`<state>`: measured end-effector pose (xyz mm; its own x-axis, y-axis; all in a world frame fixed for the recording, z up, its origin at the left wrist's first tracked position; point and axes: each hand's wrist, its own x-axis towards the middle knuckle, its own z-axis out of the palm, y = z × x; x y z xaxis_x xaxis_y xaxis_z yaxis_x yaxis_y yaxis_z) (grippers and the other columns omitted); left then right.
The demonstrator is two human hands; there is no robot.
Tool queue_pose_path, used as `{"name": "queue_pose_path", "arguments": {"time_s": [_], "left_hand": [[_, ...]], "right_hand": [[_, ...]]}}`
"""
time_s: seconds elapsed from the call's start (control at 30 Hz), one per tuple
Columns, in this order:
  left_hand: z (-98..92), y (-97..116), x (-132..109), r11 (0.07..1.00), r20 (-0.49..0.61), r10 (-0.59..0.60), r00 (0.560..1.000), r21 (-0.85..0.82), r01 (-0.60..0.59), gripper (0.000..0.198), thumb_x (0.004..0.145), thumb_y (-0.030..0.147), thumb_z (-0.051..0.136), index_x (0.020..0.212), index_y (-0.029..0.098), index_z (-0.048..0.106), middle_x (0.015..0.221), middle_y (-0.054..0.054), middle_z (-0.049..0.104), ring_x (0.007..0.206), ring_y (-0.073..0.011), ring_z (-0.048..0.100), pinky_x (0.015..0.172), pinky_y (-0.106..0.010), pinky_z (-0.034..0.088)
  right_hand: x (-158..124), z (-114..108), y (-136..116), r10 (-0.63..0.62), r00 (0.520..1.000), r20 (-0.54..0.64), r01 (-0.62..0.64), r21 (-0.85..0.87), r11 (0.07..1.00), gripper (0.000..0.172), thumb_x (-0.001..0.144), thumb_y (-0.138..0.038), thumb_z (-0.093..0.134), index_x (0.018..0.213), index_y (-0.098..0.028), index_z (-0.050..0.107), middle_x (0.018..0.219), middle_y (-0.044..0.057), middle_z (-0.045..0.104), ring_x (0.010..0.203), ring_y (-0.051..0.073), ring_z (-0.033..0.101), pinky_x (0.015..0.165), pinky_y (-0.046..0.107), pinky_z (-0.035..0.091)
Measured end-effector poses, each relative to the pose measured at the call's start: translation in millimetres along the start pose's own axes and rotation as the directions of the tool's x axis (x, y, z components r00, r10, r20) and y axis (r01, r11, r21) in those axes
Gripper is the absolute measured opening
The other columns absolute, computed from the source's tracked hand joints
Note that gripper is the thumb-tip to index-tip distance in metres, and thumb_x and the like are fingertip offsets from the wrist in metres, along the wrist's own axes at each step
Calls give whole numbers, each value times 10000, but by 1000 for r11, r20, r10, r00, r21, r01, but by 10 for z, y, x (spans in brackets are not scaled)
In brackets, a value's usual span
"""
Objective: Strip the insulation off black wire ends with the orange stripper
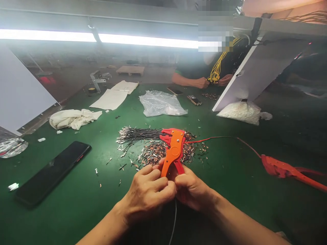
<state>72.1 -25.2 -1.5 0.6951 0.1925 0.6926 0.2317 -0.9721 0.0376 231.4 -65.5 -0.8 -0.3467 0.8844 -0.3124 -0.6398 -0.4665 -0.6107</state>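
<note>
An orange-and-red wire stripper (176,146) stands upright in front of me, its red jaws pointing left. My right hand (194,189) is closed around its handles. Against the lower end of the orange handle, my left hand (152,185) is closed with fingers curled; what it grips is hidden. A thin grey wire (175,217) hangs down from between the two hands, and which hand has it I cannot tell. Behind the tool lie a bundle of black wires (139,133) with metal terminals and a heap of short wire offcuts (153,153).
A black phone (53,172) lies at left, near a crumpled cloth (74,118). Clear plastic (162,102), paper sheets (112,97) and a filled bag (240,112) sit farther back. An orange-handled tool (288,170) lies right. Across the green table, a person's hands (204,82) hold yellow wires.
</note>
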Motion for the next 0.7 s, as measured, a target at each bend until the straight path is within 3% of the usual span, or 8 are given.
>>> {"name": "queue_pose_path", "arguments": {"time_s": [0.13, 0.3, 0.4, 0.5, 0.63, 0.7], "left_hand": [[44, 4, -36, 999, 0, 0, 1000, 39, 0, 193, 846, 66, 421, 851, 187, 572, 543, 38, 546, 523, -132, 431, 599, -315, 321], [67, -11, -56, 999, -12, 6, 1000, 41, -6, 180, 849, 71, 430, 851, 188, 566, 545, 47, 558, 528, -122, 478, 715, -316, 417], [58, -13, -74, 999, -2, -2, 1000, 39, 2, 161, 848, 74, 446, 806, 192, 548, 525, 55, 530, 491, -110, 457, 662, -295, 417], [53, 24, -44, 1000, -28, -25, 999, -17, 25, 175, 851, 72, 438, 782, 198, 537, 501, 57, 518, 463, -110, 458, 633, -297, 427], [66, 120, 44, 970, -124, -167, 978, -200, 141, 180, 862, 54, 473, 800, 194, 567, 533, 35, 603, 465, -108, 521, 549, -275, 419], [51, 158, 75, 914, -189, -299, 935, -340, 223, 159, 861, 44, 538, 851, 190, 602, 620, 17, 674, 500, -99, 572, 538, -250, 444]], "right_hand": [[-5, 45, 8, -7, 1000, -17, 8, 15, 1000, 555, 487, -17, 531, 1006, -186, 633, 957, 15, 698, 622, 91, 560, 610, 203, 463], [-18, 32, -1, -12, 1000, 8, 12, 32, 999, 556, 495, -9, 518, 1012, -182, 626, 860, -1, 702, 539, 73, 514, 490, 174, 379], [-36, 28, -32, -22, 998, 51, 22, 9, 1000, 607, 486, -8, 469, 1050, -184, 610, 785, -14, 702, 409, 48, 426, 396, 177, 283], [-75, 45, -70, -50, 999, 16, 50, -15, 999, 672, 475, -6, 456, 1103, -197, 599, 890, 13, 724, 389, 42, 403, 401, 188, 289], [-123, 52, -109, -114, 993, -29, 112, -63, 992, 612, 511, -13, 492, 1084, -186, 621, 963, 47, 707, 469, 66, 452, 414, 190, 302], [-127, 41, -125, -157, 987, -30, 154, -83, 985, 555, 538, -12, 504, 1050, -187, 630, 948, 35, 695, 551, 91, 512, 429, 186, 326]]}}
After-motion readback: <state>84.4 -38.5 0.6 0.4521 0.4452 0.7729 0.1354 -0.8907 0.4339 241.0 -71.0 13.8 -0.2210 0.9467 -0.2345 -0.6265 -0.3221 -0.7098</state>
